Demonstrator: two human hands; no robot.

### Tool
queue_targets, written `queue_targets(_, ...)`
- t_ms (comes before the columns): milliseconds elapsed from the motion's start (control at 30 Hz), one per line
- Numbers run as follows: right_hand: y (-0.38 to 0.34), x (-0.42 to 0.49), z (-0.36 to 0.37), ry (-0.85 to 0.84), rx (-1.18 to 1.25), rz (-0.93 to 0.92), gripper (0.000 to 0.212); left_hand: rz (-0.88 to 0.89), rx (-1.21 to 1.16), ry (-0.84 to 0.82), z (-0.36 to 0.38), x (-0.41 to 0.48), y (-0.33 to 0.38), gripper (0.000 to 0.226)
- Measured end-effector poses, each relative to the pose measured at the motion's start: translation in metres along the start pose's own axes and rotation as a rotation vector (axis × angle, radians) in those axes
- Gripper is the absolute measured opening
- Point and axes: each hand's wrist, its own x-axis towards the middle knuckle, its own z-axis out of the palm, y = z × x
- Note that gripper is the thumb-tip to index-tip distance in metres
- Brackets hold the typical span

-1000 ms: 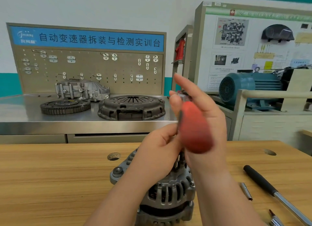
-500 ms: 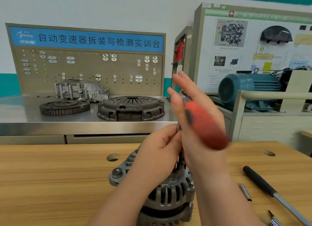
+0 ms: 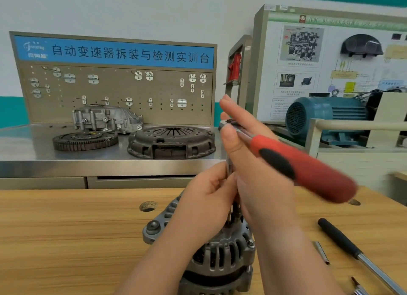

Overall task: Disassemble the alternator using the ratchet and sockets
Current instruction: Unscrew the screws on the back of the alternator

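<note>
Supporting bench (image 3: 66, 239): wooden top; the alternator stands on it, close to me.
Alternator (image 3: 220, 255): upright, shaft end up, directly under both hands. I judge it to be heavy, rigid cast metal that stays put by its own weight. The surest hold is low round the body or by the mounting ear (image 3: 153, 226) on its left.
Ratchet (image 3: 308, 169): head above the alternator, with the red-and-black handle slanting down to the alternator's right, blurred. The handle looks rubbery and non-slip; I reckon leverage is best near its far end.
Black-handled bar (image 3: 343, 239): lying on the bench right of the alternator, no hand on it.
Right hand (image 3: 259, 191): thumb pinches the ratchet head against nearly straight fingers; the handle is free of the palm.
Left hand (image 3: 207, 197): fingers curled round the socket shaft, just above the alternator.
Socket shaft (image 3: 229, 171): 1 slim chrome piece, upright between ratchet head and alternator top. I expect it to be slippery; the fastener it meets is hidden.
Small bit (image 3: 320, 250): on the bench right of the alternator, beside the bar.
</note>
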Motion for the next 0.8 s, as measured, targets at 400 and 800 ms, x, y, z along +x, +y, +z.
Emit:
queue_targets(400,0.001,0.002,-0.001,0.022,-0.110,-0.088,0.024,0.017,0.067,0.021,0.005,-0.002,0.001,0.031)
queue_targets(800,0.000,0.003,0.000,0.051,0.022,0.075,0.022,0.015,0.089,0.039,0.006,-0.003,0.005,0.023)
